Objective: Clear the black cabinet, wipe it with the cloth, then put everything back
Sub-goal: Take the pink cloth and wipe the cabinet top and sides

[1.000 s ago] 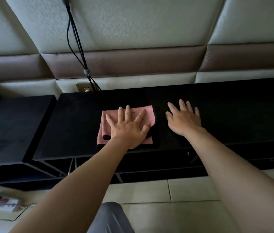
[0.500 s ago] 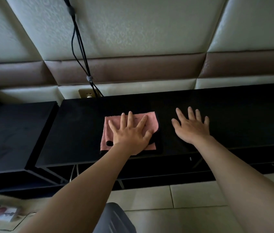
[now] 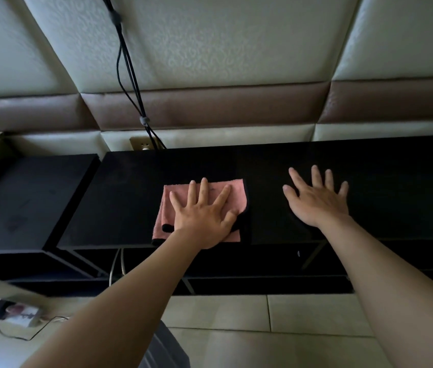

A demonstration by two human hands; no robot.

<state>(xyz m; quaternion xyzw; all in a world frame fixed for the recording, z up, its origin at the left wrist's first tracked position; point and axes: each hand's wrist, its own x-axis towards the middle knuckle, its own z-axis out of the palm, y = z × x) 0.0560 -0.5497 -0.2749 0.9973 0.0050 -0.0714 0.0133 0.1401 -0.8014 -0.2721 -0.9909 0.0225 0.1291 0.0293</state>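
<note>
The cabinet [image 3: 369, 181] top is bare and I judge I'm mid-wipe: my left hand [image 3: 202, 221] presses spread flat on the cloth [image 3: 234, 192], my right hand [image 3: 316, 205] lies spread flat on the top at its three o'clock, and putting everything back remains.

Cabinet top: I see the black cabinet [image 3: 236, 166] as one long flat slab.
On it: a folded pink cloth [image 3: 236, 195] near the front edge; the right hand [image 3: 316, 203] lies flat on the bare top, near it.
Floor: pale tiles [image 3: 316, 312]; I make out a white power strip [image 3: 13, 312] at far left.
</note>
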